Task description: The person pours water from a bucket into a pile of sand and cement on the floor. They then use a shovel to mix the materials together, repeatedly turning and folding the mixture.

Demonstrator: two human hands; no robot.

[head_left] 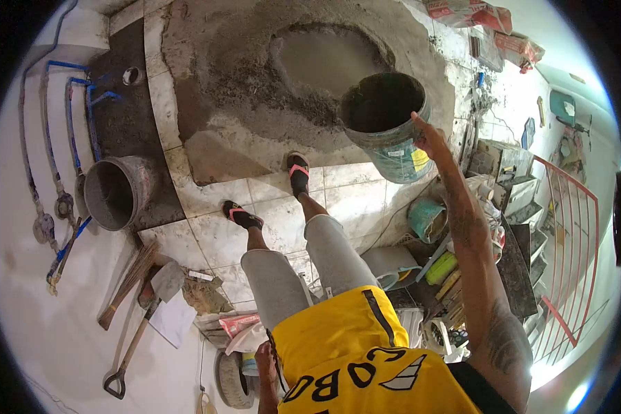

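Observation:
My right hand (pixel 429 136) grips the rim of a large dirty green bucket (pixel 386 156) with a yellow label. The bucket is tilted, its dark mouth facing up toward me; what is inside cannot be made out. Just beyond it, murky water (pixel 328 58) pools in a hollow of wet grey mortar mix (pixel 231 83) spread over the floor. My left hand (pixel 264 360) hangs low beside the hem of my yellow shirt, its fingers mostly hidden.
A second bucket (pixel 141 186) stands at the left by blue pipes (pixel 71 124). Against the left wall lean a shovel (pixel 139 334) and a broom (pixel 127 286). Cluttered tools, a teal pail (pixel 426 219) and stairs with a red railing (pixel 571 178) are on the right. Bags (pixel 469 14) lie at the back.

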